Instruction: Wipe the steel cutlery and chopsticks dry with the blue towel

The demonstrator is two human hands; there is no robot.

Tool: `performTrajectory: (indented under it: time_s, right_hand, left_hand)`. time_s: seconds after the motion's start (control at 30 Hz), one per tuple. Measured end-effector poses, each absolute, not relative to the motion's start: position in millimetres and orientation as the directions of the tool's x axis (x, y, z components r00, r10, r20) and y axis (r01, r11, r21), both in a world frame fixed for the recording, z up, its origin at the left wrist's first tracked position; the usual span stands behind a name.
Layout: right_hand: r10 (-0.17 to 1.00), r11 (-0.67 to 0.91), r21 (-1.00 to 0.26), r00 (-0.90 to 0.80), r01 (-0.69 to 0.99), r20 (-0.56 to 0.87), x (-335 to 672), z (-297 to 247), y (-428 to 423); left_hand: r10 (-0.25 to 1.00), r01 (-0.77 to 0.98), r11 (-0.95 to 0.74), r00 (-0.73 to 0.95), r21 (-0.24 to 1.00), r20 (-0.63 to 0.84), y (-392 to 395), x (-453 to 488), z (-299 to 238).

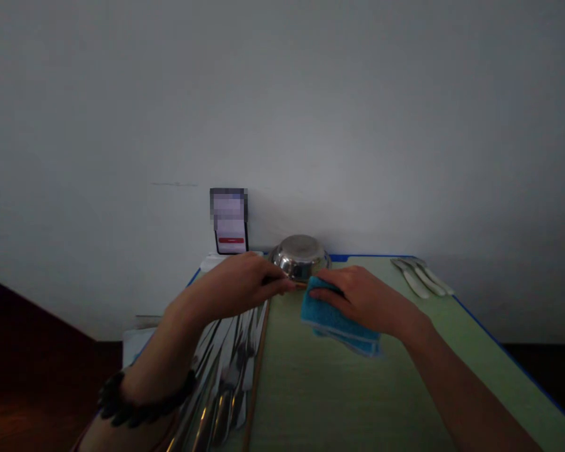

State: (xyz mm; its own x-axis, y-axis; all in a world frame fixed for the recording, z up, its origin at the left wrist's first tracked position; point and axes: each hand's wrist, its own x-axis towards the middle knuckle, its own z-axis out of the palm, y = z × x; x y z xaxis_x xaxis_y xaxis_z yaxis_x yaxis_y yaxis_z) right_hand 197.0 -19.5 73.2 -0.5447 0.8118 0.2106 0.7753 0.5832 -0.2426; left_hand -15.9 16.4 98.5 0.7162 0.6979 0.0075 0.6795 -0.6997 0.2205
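Note:
My right hand (358, 295) is closed around a folded blue cloth (341, 323), which hangs below the fingers. My left hand (245, 282) pinches the left end of a thin orange-brown piece (300, 285); its kind is not clear. The piece runs toward the cloth, and its right end is hidden by the cloth and fingers. Just behind both hands, an upside-down shiny metal bowl (300, 254) rests on the table near the wall. Below my left forearm lie several metal knives, forks and spoons (230, 370), side by side and partly covered by the arm.
A phone (230, 223) stands upright against the wall. At the far right of the green tabletop (348, 402) lie several pieces of cutlery with white handles (424, 279). A thin brown strip (258, 358) borders the left cutlery. The wall (282, 125) closes off the back.

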Motion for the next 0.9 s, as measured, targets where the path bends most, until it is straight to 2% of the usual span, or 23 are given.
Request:
performTrajectory:
  time_s: [0.1,0.23,0.4,0.57,0.67,0.8,0.9]
  right_hand:
    - [0.804,0.594,-0.261,-0.558,0.761,0.204,196,74,-19]
    - [0.814,0.579,-0.31,-0.56,0.755,0.156,207,77,-17]
    - [0.839,0.534,-0.389,-0.525,0.75,0.139,226,78,-14]
    - [0.84,0.541,-0.343,-0.519,0.768,0.16,224,77,-14]
    - [0.83,0.558,-0.283,-0.527,0.78,0.182,214,77,-15]
    - [0.815,0.577,-0.198,-0.539,0.793,0.213,207,77,-17]
    - [0.806,0.586,-0.188,-0.543,0.788,0.234,204,77,-18]
  left_hand:
    - [0.69,0.668,-0.698,0.723,0.258,-0.003,16,-13,98]
    - [0.678,0.637,-0.675,0.734,0.371,-0.028,19,-29,98]
    - [0.76,0.668,-0.592,0.649,0.45,0.036,27,-56,97]
    - [0.798,0.73,-0.585,0.597,0.354,0.087,27,-44,95]
    - [0.752,0.68,-0.629,0.655,0.377,0.074,20,-27,97]
    - [0.744,0.689,-0.649,0.664,0.323,0.077,13,-17,101]
    - [0.734,0.674,-0.652,0.675,0.347,0.069,12,-14,101]
